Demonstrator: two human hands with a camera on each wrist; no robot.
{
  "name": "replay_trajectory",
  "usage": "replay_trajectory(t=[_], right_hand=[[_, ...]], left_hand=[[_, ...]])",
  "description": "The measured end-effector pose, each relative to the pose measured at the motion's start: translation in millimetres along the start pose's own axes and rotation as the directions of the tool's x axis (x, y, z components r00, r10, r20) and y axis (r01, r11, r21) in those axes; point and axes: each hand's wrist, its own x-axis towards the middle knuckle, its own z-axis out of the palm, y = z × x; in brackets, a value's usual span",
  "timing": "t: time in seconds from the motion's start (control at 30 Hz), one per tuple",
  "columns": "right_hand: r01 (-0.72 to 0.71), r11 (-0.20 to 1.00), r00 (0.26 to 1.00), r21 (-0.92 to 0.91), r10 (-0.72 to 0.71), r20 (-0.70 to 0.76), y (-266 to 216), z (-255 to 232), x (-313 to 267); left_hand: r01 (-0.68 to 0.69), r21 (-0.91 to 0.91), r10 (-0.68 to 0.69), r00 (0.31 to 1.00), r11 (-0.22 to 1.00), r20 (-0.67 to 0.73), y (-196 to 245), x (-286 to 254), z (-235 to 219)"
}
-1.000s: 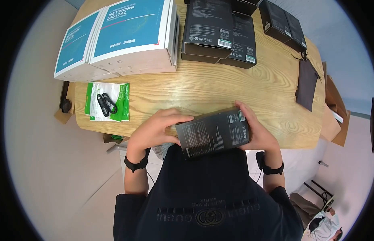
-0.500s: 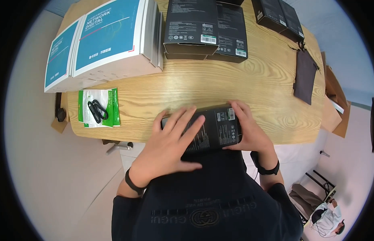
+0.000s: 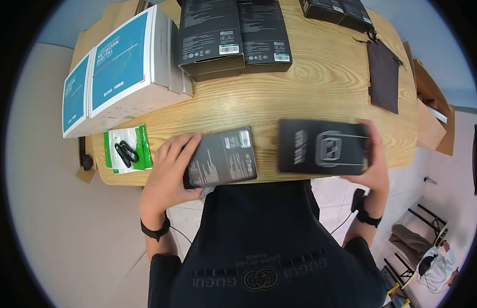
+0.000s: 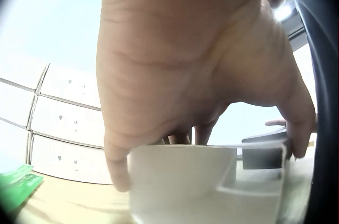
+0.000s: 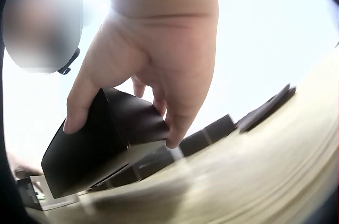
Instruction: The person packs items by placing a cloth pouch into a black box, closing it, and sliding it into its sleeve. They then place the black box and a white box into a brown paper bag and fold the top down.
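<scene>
Near the table's front edge are two dark box parts, side by side and apart. The left hand point(image 3: 169, 172) grips the left end of a grey-black sleeve point(image 3: 223, 159) printed with small text and a barcode; the left wrist view shows its pale, hollow-looking end point(image 4: 180, 181) between thumb and fingers. The right hand point(image 3: 374, 159) holds the right end of a black box point(image 3: 305, 149) with a device picture on top. In the right wrist view that box point(image 5: 90, 150) is tilted between the right hand's point(image 5: 159, 70) thumb and fingers, just above the table.
White-and-blue boxes point(image 3: 120, 61) stand at the back left, stacked black boxes point(image 3: 213, 36) beside them. Green-white packets point(image 3: 143, 149) with a black cable point(image 3: 126, 154) lie at the left. A dark pouch point(image 3: 383, 77) and more black boxes point(image 3: 338, 13) are at the right.
What looked like one box between both hands is now two separate parts. The right hand has moved right with the pictured box; the left hand has shifted left with the sleeve.
</scene>
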Motion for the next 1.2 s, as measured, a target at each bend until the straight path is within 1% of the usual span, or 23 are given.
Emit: replay_trajectory(t=[0.07, 0.13, 0.17, 0.2, 0.27, 0.3, 0.33, 0.4, 0.47, 0.5, 0.53, 0.6, 0.67, 0.7, 0.73, 0.8, 0.87, 0.9, 0.97, 1.03, 1.1, 1.17, 1.2], right_hand=[[0.137, 0.991, 0.974, -0.001, -0.135, -0.181, 22.0, -31.6, -19.6], [0.159, 0.987, 0.927, 0.025, -0.141, -0.347, 11.8, -44.0, -32.9], [0.183, 0.977, 0.901, 0.111, -0.122, -0.416, 8.6, -42.8, -38.7], [0.191, 0.975, 0.901, 0.113, -0.128, -0.414, -2.4, -33.6, -37.7], [0.167, 0.955, 0.804, 0.247, 0.013, -0.595, -33.4, -0.9, -28.9], [0.275, 0.935, 0.826, 0.225, -0.110, -0.552, -36.4, 8.0, -24.4], [0.282, 0.933, 0.823, 0.222, -0.116, -0.557, -39.5, 14.7, -22.6], [0.306, 0.937, 0.889, 0.167, -0.219, -0.402, -46.2, 25.5, -22.1], [0.369, 0.892, 0.909, 0.260, -0.289, -0.300, -53.9, 37.5, -17.5], [0.246, 0.929, 0.968, 0.277, -0.219, -0.123, -61.9, 34.3, -14.4], [0.225, 0.910, 0.972, 0.349, -0.236, -0.011, -70.4, 40.5, -8.9], [0.024, 0.940, 0.975, 0.342, -0.097, 0.198, -75.8, 62.7, -2.5], [0.210, 0.921, 0.935, 0.329, -0.288, 0.208, -86.4, 97.1, 14.2], [0.337, 0.872, 0.892, 0.356, -0.416, 0.176, -80.9, 116.4, 19.2], [0.405, 0.864, 0.866, 0.301, -0.468, 0.178, -75.3, 139.4, 29.2], [0.497, 0.851, 0.831, 0.171, -0.523, 0.191, -75.2, 153.5, 36.3], [0.439, 0.883, 0.851, 0.166, -0.468, 0.240, -73.7, 158.5, 41.9], [0.381, 0.911, 0.868, 0.155, -0.411, 0.279, -72.0, 159.7, 44.0], [0.352, 0.914, 0.878, 0.200, -0.397, 0.268, -62.5, 163.1, 45.9], [0.318, 0.915, 0.891, 0.247, -0.378, 0.251, -57.3, 161.0, 48.5], [0.398, 0.904, 0.876, 0.159, -0.425, 0.227, -52.4, 153.4, 54.2], [0.418, 0.892, 0.877, 0.170, -0.445, 0.179, -44.7, 146.2, 57.6], [0.445, 0.877, 0.871, 0.184, -0.471, 0.137, -41.2, 142.1, 57.9]], left_hand=[[0.030, 0.017, -0.030, 0.999, 0.999, -0.025, 0.9, 6.2, 2.6], [-0.039, 0.027, 0.042, 0.993, 0.999, -0.110, 8.1, 24.4, 15.3], [-0.109, 0.064, 0.116, 0.985, 0.992, -0.125, 14.2, 38.4, 26.6], [-0.153, 0.045, 0.158, 0.977, 0.987, -0.144, 27.2, 55.9, 38.0], [-0.193, 0.033, 0.196, 0.966, 0.981, -0.168, 55.6, 80.4, 51.8], [-0.241, -0.041, 0.230, 0.958, 0.970, -0.171, 69.3, 89.7, 52.0], [-0.289, -0.116, 0.266, 0.947, 0.950, -0.178, 77.2, 94.7, 49.0], [-0.366, -0.125, 0.330, 0.913, 0.922, -0.239, 72.0, 89.0, 39.4], [-0.322, -0.343, 0.214, 0.924, 0.883, -0.316, 56.1, 68.4, 30.1], [-0.321, -0.342, 0.214, 0.925, 0.883, -0.315, 48.5, 53.2, 23.3], [-0.271, -0.370, 0.163, 0.941, 0.889, -0.297, 42.8, 32.9, 14.8], [-0.207, -0.397, 0.097, 0.955, 0.894, -0.280, 48.9, 4.3, 5.1], [-0.197, -0.157, 0.173, 0.973, 0.968, -0.151, 63.4, -13.0, 0.0], [-0.145, -0.083, 0.140, 0.988, 0.986, -0.068, 69.9, -16.8, 3.8], [-0.122, -0.092, 0.115, 0.990, 0.988, -0.079, 69.1, -22.3, 11.2], [-0.011, 0.154, 0.021, 0.998, 0.988, -0.061, 61.6, -23.0, 27.6], [0.006, 0.064, 0.000, 0.996, 0.998, -0.091, 51.4, -22.1, 34.4], [-0.034, 0.002, 0.034, 0.994, 0.999, -0.100, 44.2, -20.3, 36.2], [-0.100, -0.107, 0.084, 0.986, 0.989, -0.143, 35.1, -14.8, 38.3], [-0.158, -0.092, 0.140, 0.975, 0.983, -0.171, 29.0, -9.6, 39.7], [-0.217, -0.070, 0.200, 0.960, 0.974, -0.197, 21.3, -6.8, 40.2], [-0.386, -0.283, 0.246, 0.871, 0.878, -0.425, 6.8, -7.8, 41.3], [-0.491, -0.305, 0.291, 0.804, 0.816, -0.518, -4.2, -7.0, 44.5]])
